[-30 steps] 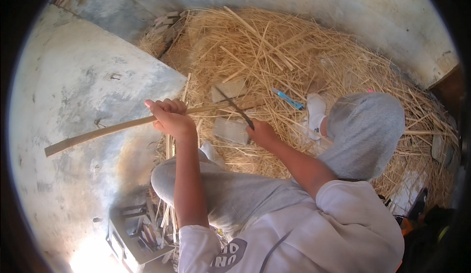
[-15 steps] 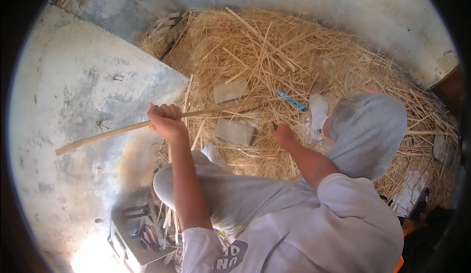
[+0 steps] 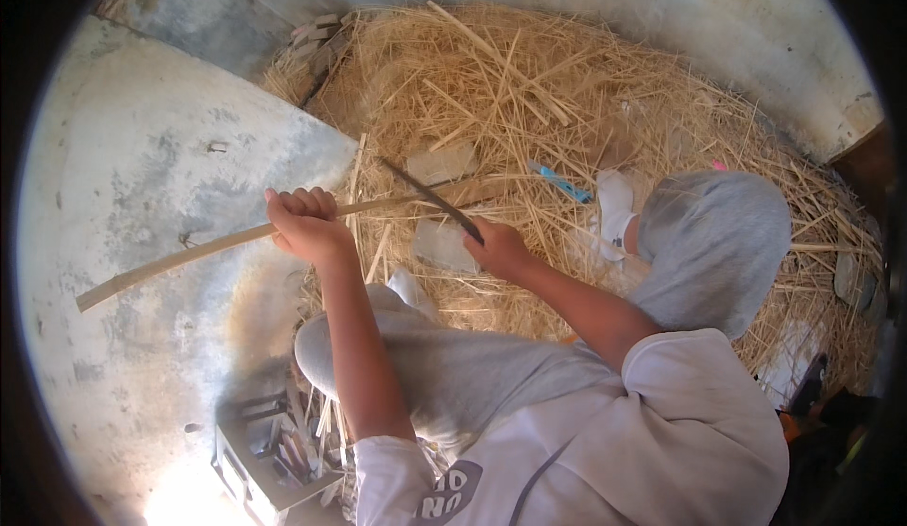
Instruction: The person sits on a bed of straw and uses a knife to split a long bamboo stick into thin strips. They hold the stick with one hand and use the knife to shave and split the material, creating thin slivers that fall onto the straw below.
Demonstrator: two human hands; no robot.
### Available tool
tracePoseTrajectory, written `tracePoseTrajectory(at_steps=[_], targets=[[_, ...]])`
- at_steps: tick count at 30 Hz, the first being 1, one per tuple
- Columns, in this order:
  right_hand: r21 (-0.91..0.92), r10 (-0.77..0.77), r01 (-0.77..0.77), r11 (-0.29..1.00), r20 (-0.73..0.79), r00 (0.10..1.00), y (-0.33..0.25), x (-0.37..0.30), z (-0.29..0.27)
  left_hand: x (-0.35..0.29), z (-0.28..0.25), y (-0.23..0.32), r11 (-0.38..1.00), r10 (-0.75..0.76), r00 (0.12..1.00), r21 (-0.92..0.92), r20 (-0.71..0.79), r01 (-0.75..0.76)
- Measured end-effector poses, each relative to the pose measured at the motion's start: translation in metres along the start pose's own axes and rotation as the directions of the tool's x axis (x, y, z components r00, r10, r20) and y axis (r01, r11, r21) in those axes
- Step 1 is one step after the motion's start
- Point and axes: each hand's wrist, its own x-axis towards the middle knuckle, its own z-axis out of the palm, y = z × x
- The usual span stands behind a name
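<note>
My left hand (image 3: 307, 224) is closed around a long, pale bamboo strip (image 3: 175, 263), raised off the floor on the left. One end of the strip points at the left wall; the other runs right, behind the knife. In my right hand (image 3: 498, 247) is a knife (image 3: 427, 195) with a long, narrow, dark blade, its tip pointing up and left. The blade crosses in front of the strip's right part; whether they touch, I cannot tell. Below them lie two flat grey blocks, a far block (image 3: 442, 161) and a near block (image 3: 444, 245), among the shavings.
Pale shavings and strips (image 3: 491, 72) cover the floor up to the walls. A blue object (image 3: 564, 183) lies beside my socked foot (image 3: 614, 200). At the lower left stands a grey crate (image 3: 231, 474) with scraps inside. A weathered wall (image 3: 123, 148) rises close on the left.
My right hand has moved up and left, bringing the knife from low over the shavings across the strip. My left hand has shifted slightly left and up with the strip, which looks more bowed.
</note>
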Motion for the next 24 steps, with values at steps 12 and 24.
tracePoseTrajectory(at_steps=[12, 24], targets=[[-0.272, 0.451, -0.444, 0.854, -0.041, 0.892, 0.138, -0.007, -0.012, 0.009, -0.011, 0.088, 0.997, 0.008, 0.993, -0.071, -0.116, -0.017], [-0.151, 0.520, -0.519, 0.841, -0.036, 0.853, 0.102, -0.008, 0.002, 0.018, -0.012, 0.087, 0.999, 0.023, 0.967, -0.017, -0.254, -0.028]])
